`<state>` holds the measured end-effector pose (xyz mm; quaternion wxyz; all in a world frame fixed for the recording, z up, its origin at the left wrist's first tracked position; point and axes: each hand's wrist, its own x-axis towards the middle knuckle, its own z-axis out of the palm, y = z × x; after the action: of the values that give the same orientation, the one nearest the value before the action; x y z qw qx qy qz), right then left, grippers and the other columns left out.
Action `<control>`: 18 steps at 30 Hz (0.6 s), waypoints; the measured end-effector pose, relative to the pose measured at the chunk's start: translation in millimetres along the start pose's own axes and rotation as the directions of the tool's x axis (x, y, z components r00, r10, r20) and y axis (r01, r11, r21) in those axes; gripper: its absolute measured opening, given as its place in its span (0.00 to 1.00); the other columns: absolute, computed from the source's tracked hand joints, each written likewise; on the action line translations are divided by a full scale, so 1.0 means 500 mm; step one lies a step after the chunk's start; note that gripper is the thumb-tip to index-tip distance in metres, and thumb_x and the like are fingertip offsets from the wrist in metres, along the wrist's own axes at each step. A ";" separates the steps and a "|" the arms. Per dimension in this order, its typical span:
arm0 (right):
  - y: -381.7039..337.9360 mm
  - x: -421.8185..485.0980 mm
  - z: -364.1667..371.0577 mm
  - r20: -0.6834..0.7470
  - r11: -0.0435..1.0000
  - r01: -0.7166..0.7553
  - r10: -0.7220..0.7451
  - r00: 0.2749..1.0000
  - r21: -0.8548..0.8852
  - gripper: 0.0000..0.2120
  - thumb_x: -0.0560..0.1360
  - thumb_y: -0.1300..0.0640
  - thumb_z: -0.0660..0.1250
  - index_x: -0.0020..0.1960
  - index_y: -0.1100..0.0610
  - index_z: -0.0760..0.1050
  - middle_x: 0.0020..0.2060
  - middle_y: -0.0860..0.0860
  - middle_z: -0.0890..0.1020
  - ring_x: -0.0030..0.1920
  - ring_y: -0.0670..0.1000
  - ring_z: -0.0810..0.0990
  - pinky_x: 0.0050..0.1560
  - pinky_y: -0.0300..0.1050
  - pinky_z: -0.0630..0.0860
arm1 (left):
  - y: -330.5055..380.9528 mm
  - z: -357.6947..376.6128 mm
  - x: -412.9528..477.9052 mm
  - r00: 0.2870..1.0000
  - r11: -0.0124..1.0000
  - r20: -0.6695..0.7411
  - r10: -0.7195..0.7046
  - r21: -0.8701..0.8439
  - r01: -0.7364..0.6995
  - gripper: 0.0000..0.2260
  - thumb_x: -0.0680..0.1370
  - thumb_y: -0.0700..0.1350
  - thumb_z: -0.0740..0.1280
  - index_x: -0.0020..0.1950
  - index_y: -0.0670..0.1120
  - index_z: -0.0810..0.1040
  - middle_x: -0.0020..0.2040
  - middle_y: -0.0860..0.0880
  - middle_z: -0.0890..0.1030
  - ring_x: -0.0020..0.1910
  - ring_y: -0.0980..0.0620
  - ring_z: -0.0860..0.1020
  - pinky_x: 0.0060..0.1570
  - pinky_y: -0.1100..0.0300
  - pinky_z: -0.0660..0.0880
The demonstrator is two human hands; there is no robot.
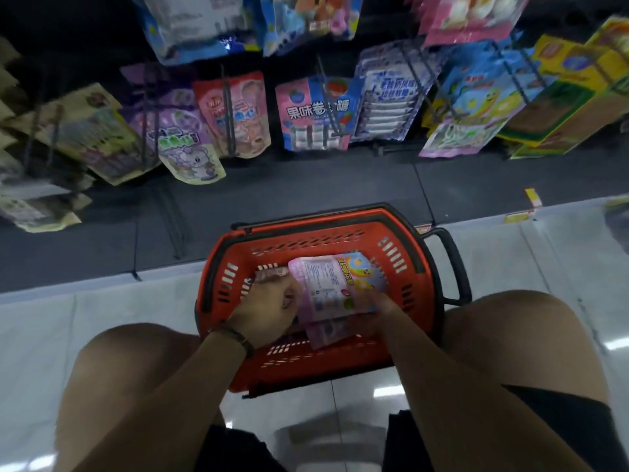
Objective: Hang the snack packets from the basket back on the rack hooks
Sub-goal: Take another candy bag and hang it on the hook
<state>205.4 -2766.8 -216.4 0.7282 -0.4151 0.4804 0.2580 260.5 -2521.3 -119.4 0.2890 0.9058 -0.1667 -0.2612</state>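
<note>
Two bare hands inside red slotted plastic basket (419, 267): left hand (269, 310) curled round pink printed snack packet (335, 284) at its left edge, right hand (383, 313) pinching its lower right corner.

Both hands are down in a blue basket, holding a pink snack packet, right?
Not blue: the head view shows a red basket. Otherwise yes, the left hand and right hand hold the pink snack packet inside it.

One red basket (340, 238) holds at least two snack packets (337, 284). Two grips show: left grip (269, 308) and right grip (383, 313). Seven packet bunches (316, 114) hang in the lower row.
</note>
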 end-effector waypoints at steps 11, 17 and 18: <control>0.048 0.185 -0.056 -0.128 0.958 -0.196 0.226 0.966 0.211 0.26 0.71 0.55 0.77 0.68 0.59 0.81 0.57 0.64 0.87 0.60 0.67 0.84 0.51 0.79 0.80 | -0.017 -0.014 0.015 0.999 1.000 0.025 -0.020 -0.004 0.020 0.04 0.82 0.45 0.70 0.53 0.55 0.83 0.50 0.58 0.83 0.47 0.58 0.81 0.52 0.61 0.78; 0.003 -0.049 0.047 -0.180 0.913 0.060 0.016 0.983 0.404 0.16 0.84 0.60 0.57 0.65 0.65 0.78 0.50 0.68 0.86 0.51 0.67 0.82 0.41 0.67 0.83 | -0.026 -0.022 0.004 0.995 0.993 -0.006 -0.096 -0.076 0.095 0.04 0.81 0.46 0.70 0.52 0.54 0.83 0.51 0.54 0.86 0.50 0.55 0.85 0.56 0.56 0.80; -0.004 -0.076 0.049 -0.184 0.920 0.074 -0.003 0.983 0.384 0.16 0.85 0.60 0.56 0.65 0.66 0.77 0.52 0.69 0.86 0.52 0.68 0.81 0.43 0.71 0.81 | -0.022 -0.023 -0.001 0.995 0.992 -0.017 -0.103 -0.072 0.101 0.04 0.81 0.45 0.71 0.54 0.54 0.83 0.53 0.54 0.86 0.51 0.53 0.84 0.56 0.58 0.79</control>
<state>203.5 -2746.0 -176.0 0.7547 -0.2933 0.5775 0.1045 268.5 -2507.6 -117.9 0.3088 0.9050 -0.1078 -0.2720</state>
